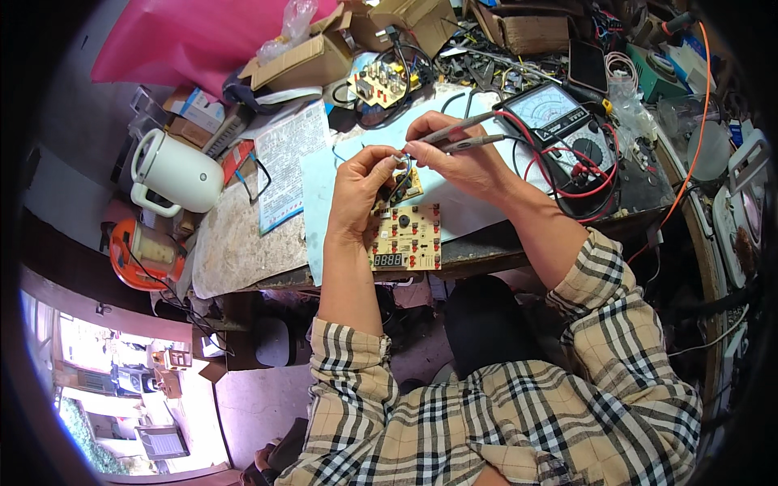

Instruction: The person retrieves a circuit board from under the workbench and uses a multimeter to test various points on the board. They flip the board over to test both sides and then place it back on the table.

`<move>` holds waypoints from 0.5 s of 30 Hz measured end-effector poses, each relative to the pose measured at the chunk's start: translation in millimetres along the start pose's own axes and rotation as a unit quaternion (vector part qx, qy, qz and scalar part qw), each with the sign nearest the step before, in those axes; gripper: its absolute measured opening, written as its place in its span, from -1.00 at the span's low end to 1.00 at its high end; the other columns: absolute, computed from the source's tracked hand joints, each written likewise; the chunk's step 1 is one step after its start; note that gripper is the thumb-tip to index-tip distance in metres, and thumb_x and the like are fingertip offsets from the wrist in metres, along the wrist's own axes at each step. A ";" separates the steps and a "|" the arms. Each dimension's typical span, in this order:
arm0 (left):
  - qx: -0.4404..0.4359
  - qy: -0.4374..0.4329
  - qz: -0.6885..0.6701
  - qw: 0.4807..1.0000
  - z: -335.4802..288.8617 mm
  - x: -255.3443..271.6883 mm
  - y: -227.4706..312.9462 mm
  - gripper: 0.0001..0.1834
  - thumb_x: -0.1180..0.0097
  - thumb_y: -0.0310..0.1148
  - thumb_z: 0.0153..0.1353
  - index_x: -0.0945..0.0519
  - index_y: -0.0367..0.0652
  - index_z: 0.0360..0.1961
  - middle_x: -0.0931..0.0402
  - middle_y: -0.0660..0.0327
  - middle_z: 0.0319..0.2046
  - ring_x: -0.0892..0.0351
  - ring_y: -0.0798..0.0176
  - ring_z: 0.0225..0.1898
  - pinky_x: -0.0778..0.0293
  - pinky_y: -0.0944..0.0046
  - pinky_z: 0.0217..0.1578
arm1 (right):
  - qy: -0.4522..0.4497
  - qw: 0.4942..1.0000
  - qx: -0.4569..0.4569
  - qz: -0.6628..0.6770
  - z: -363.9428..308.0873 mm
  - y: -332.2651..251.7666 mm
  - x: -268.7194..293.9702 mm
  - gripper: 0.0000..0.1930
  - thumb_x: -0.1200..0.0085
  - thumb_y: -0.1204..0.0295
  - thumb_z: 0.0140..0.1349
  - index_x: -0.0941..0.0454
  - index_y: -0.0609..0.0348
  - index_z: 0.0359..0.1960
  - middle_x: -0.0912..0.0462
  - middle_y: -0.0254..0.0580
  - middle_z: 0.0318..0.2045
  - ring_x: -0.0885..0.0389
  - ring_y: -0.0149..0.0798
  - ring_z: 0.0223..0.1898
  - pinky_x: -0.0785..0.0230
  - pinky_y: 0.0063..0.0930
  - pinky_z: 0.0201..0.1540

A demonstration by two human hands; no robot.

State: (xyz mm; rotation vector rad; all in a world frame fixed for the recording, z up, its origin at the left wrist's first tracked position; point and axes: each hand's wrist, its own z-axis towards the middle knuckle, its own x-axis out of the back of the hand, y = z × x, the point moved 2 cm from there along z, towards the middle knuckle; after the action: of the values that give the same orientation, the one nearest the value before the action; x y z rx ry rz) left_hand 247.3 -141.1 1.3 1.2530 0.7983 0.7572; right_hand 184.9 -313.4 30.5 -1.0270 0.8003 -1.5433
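My right hand [466,168] grips two multimeter probes [459,130] side by side, their tips angled down toward my left fingertips. My left hand [355,190] is closed in a pinch on a small pale connector [398,161] with thin wires, partly hidden by the fingers. Just below the fingers is a small yellowish circuit board [412,185] with dark parts. Nearer me lies a larger circuit board [421,229] with push buttons, red parts and a dark digit display. To the right an analog multimeter [541,111] rests with red and black leads running to the probes.
A light blue sheet [318,182] covers the bench under the boards. At left stand a white electric kettle [182,174] and a printed paper [285,182]. Another circuit board [381,85] with cables, cardboard boxes [304,61] and a phone [587,66] lie farther back. An orange cable [703,105] hangs at right.
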 end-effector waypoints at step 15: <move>0.003 -0.002 -0.016 1.000 -0.4 0.6 -1.6 -0.89 -0.15 -0.48 0.22 -0.62 -0.21 -0.23 -0.59 0.31 -0.41 -0.41 0.56 -0.50 -0.36 0.55 -0.45 | 0.015 1.000 0.014 0.018 -0.2 0.1 -3.0 -0.78 -0.15 0.33 0.22 -0.54 0.27 -0.31 -0.56 -0.34 -0.48 -0.44 -0.53 -0.42 -0.33 -0.57 -0.37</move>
State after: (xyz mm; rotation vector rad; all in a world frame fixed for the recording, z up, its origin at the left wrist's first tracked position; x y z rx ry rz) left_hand 247.5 -140.6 -0.4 1.2447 0.8155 0.7270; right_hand 185.0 -310.5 29.8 -0.9654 0.8110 -1.5380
